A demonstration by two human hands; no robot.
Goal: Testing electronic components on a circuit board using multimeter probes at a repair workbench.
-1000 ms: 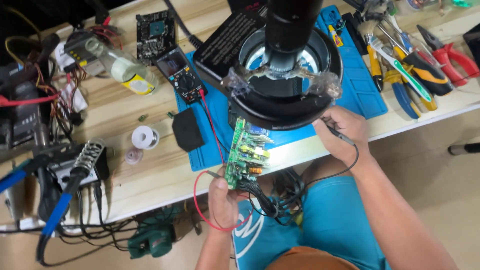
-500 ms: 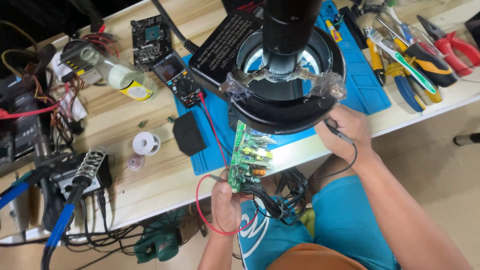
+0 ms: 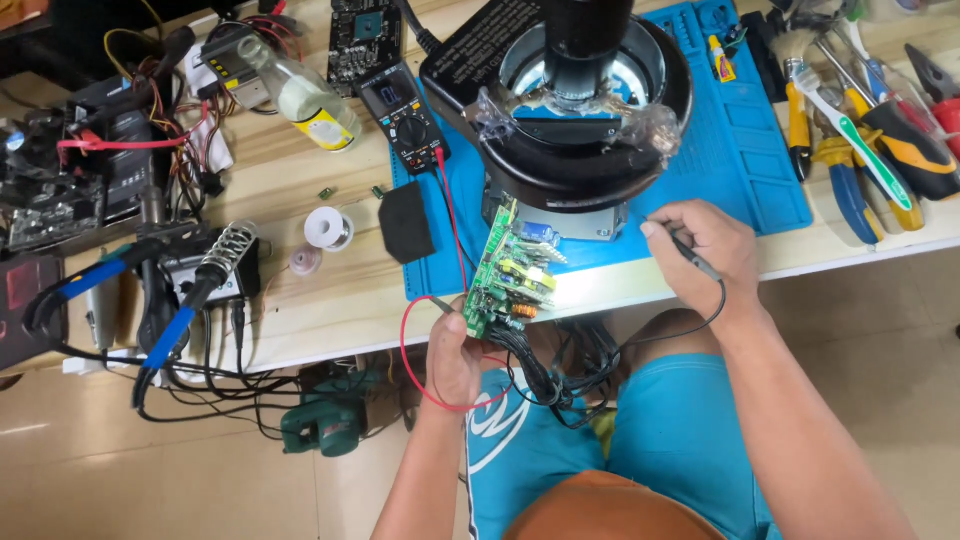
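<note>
My left hand [image 3: 455, 355] grips the lower end of a green circuit board [image 3: 512, 270] and a red-wired probe, at the front edge of the workbench. The board tilts up toward the base of a black ring-lit microscope [image 3: 585, 95]. A bundle of black wires [image 3: 555, 375] hangs from the board over my lap. My right hand [image 3: 705, 250] holds a black probe [image 3: 690, 255] like a pen, just right of the board and apart from it. A multimeter [image 3: 405, 115] lies on the blue mat [image 3: 740, 150], its red lead running down to my left hand.
Pliers, screwdrivers and cutters [image 3: 860, 130] crowd the right of the bench. A soldering iron in its coil stand [image 3: 205, 275], a solder spool [image 3: 328, 228], a plastic bottle [image 3: 300, 95] and loose electronics [image 3: 70, 170] fill the left. A green power tool [image 3: 325, 425] lies on the floor.
The board has stayed in my left hand at about the same tilt. My right hand with the black probe sits slightly lower, near the bench edge. The view has shifted a little.
</note>
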